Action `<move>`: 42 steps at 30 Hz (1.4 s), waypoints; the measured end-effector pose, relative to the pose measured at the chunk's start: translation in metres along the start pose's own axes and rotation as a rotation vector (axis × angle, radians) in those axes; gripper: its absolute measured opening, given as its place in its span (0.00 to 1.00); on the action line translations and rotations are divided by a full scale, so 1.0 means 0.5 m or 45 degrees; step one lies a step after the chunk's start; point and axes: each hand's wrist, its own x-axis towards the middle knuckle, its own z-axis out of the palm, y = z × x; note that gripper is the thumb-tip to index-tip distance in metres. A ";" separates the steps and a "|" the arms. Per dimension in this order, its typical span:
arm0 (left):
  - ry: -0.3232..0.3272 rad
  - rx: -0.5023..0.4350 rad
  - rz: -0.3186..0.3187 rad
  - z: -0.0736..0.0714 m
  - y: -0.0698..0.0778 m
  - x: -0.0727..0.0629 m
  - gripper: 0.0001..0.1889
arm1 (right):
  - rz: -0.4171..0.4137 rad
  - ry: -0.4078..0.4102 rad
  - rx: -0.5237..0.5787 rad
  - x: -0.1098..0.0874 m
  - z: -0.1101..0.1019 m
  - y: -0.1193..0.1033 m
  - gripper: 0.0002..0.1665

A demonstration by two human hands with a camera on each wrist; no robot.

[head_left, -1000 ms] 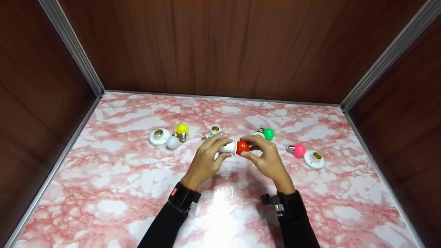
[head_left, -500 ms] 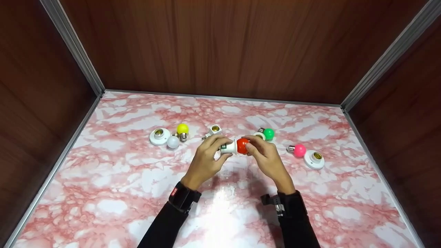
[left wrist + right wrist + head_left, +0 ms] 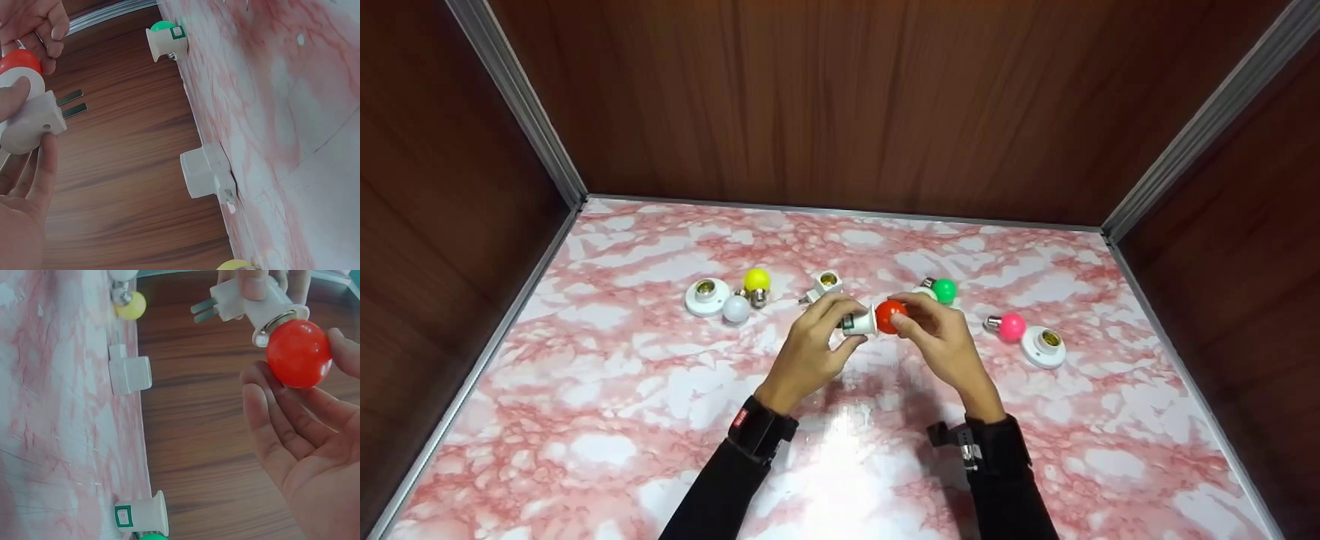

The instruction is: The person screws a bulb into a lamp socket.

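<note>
Between finger and thumb, my left hand (image 3: 808, 349) holds a white plug-in lamp socket (image 3: 858, 323) with a flared rim. Two flat metal prongs (image 3: 75, 104) stick out of it in the left wrist view. My right hand (image 3: 949, 349) holds a red light bulb (image 3: 299, 353) with thumb and fingers at its globe. The bulb lies sideways against the socket's mouth. A strip of its metal base (image 3: 279, 322) shows at the rim; the rest of the base is hidden inside. Both things are held above the marbled table (image 3: 675, 420).
Behind my hands stand a square white plug socket (image 3: 829, 283) and a green bulb (image 3: 944, 291) beside another socket (image 3: 140, 514). Left lie a round lamp holder (image 3: 707, 298), yellow bulb (image 3: 757, 280) and white bulb (image 3: 736, 309). Right are a pink bulb (image 3: 1012, 328) and round holder (image 3: 1044, 348).
My right thumb has moved across the front of the red bulb, which has shifted slightly right. The socket has turned a little, so its green-edged switch shows. The things on the table stay put.
</note>
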 end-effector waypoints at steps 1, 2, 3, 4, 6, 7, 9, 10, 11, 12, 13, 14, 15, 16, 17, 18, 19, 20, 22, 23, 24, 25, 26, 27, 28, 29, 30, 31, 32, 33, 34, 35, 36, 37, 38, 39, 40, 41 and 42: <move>-0.005 0.001 -0.004 0.000 0.000 0.000 0.16 | 0.007 0.003 0.001 0.000 -0.001 0.000 0.18; -0.011 0.000 -0.008 0.000 0.000 0.000 0.17 | 0.014 0.006 0.001 0.000 -0.001 0.001 0.18; -0.016 -0.001 -0.013 0.000 0.000 -0.001 0.17 | 0.021 0.009 0.003 0.000 -0.002 0.000 0.18; -0.022 -0.001 -0.020 0.000 0.000 -0.001 0.17 | 0.027 0.012 0.002 0.000 -0.003 0.000 0.18; -0.032 0.001 -0.030 0.001 -0.002 -0.001 0.18 | 0.034 0.017 -0.007 0.000 -0.005 0.001 0.19; -0.038 0.005 -0.035 0.001 -0.003 -0.001 0.18 | 0.037 0.020 -0.018 0.000 -0.005 0.002 0.19; -0.053 0.013 -0.043 0.002 -0.006 -0.002 0.18 | 0.042 0.023 -0.050 0.000 -0.007 0.004 0.19; -0.063 0.020 -0.047 0.002 -0.008 -0.003 0.18 | 0.042 0.024 -0.073 0.000 -0.008 0.005 0.20; -0.073 0.025 -0.052 0.002 -0.009 -0.003 0.18 | 0.042 0.023 -0.096 0.001 -0.009 0.007 0.20; -0.085 0.034 -0.056 0.002 -0.010 -0.004 0.19 | 0.041 0.021 -0.121 0.001 -0.009 0.008 0.20; -0.098 0.041 -0.061 0.001 -0.012 -0.005 0.19 | 0.044 0.018 -0.144 0.001 -0.010 0.010 0.20; -0.110 0.049 -0.065 0.001 -0.014 -0.006 0.20 | 0.048 0.014 -0.166 0.001 -0.010 0.011 0.20; -0.126 0.056 -0.072 0.000 -0.016 -0.006 0.20 | 0.052 0.010 -0.188 0.001 -0.009 0.012 0.21; -0.139 0.066 -0.079 -0.001 -0.017 -0.007 0.20 | 0.056 0.005 -0.208 0.002 -0.009 0.014 0.22; -0.153 0.075 -0.088 -0.002 -0.020 -0.007 0.20 | 0.061 -0.003 -0.224 0.003 -0.009 0.015 0.22; -0.162 0.082 -0.095 -0.004 -0.023 -0.008 0.19 | 0.065 -0.011 -0.243 0.003 -0.009 0.017 0.23; -0.169 0.088 -0.103 -0.005 -0.027 -0.008 0.19 | 0.073 -0.019 -0.259 0.004 -0.009 0.018 0.23; -0.171 0.094 -0.107 -0.007 -0.030 -0.008 0.19 | 0.078 -0.029 -0.274 0.005 -0.010 0.019 0.24; -0.165 0.110 -0.124 -0.010 -0.038 -0.009 0.18 | 0.097 -0.057 -0.299 0.006 -0.011 0.022 0.25; -0.155 0.118 -0.130 -0.013 -0.042 -0.010 0.18 | 0.105 -0.074 -0.310 0.006 -0.011 0.023 0.25; -0.145 0.127 -0.140 -0.015 -0.046 -0.011 0.18 | 0.112 -0.090 -0.320 0.006 -0.012 0.024 0.26; -0.137 0.137 -0.151 -0.018 -0.050 -0.012 0.18 | 0.119 -0.105 -0.330 0.005 -0.012 0.025 0.26; -0.127 0.145 -0.164 -0.022 -0.054 -0.013 0.18 | 0.124 -0.121 -0.338 0.005 -0.012 0.027 0.26; -0.118 0.156 -0.181 -0.025 -0.059 -0.014 0.18 | 0.126 -0.135 -0.346 0.005 -0.013 0.028 0.26; -0.107 0.161 -0.195 -0.029 -0.063 -0.014 0.18 | 0.124 -0.147 -0.354 0.005 -0.013 0.029 0.27; -0.097 0.164 -0.209 -0.033 -0.067 -0.015 0.18 | 0.120 -0.159 -0.362 0.005 -0.013 0.031 0.26; -0.089 0.168 -0.226 -0.038 -0.072 -0.015 0.18 | 0.116 -0.167 -0.368 0.005 -0.014 0.032 0.26; -0.078 0.166 -0.240 -0.043 -0.075 -0.015 0.18 | 0.114 -0.174 -0.372 0.005 -0.014 0.032 0.26; -0.068 0.163 -0.258 -0.048 -0.080 -0.015 0.18 | 0.114 -0.180 -0.374 0.005 -0.014 0.032 0.26; -0.061 0.159 -0.282 -0.054 -0.085 -0.015 0.19 | 0.114 -0.185 -0.375 0.005 -0.014 0.034 0.25; -0.054 0.151 -0.308 -0.060 -0.089 -0.015 0.19 | 0.117 -0.189 -0.374 0.005 -0.014 0.034 0.25; -0.049 0.151 -0.337 -0.067 -0.093 -0.015 0.19 | 0.122 -0.193 -0.373 0.005 -0.015 0.034 0.25; -0.042 0.149 -0.367 -0.074 -0.098 -0.015 0.19 | 0.126 -0.196 -0.372 0.005 -0.015 0.035 0.25; -0.032 0.146 -0.397 -0.081 -0.102 -0.016 0.19 | 0.130 -0.200 -0.371 0.005 -0.015 0.036 0.25; -0.021 0.149 -0.425 -0.089 -0.108 -0.017 0.19 | 0.133 -0.207 -0.372 0.005 -0.015 0.037 0.25; -0.008 0.154 -0.451 -0.097 -0.113 -0.018 0.19 | 0.135 -0.214 -0.371 0.004 -0.014 0.038 0.25; 0.011 0.161 -0.467 -0.105 -0.120 -0.019 0.18 | 0.138 -0.222 -0.368 0.004 -0.015 0.039 0.25; 0.033 0.174 -0.482 -0.113 -0.126 -0.021 0.18 | 0.140 -0.230 -0.367 0.003 -0.015 0.040 0.25; 0.058 0.186 -0.495 -0.120 -0.132 -0.022 0.18 | 0.143 -0.237 -0.366 0.002 -0.015 0.042 0.25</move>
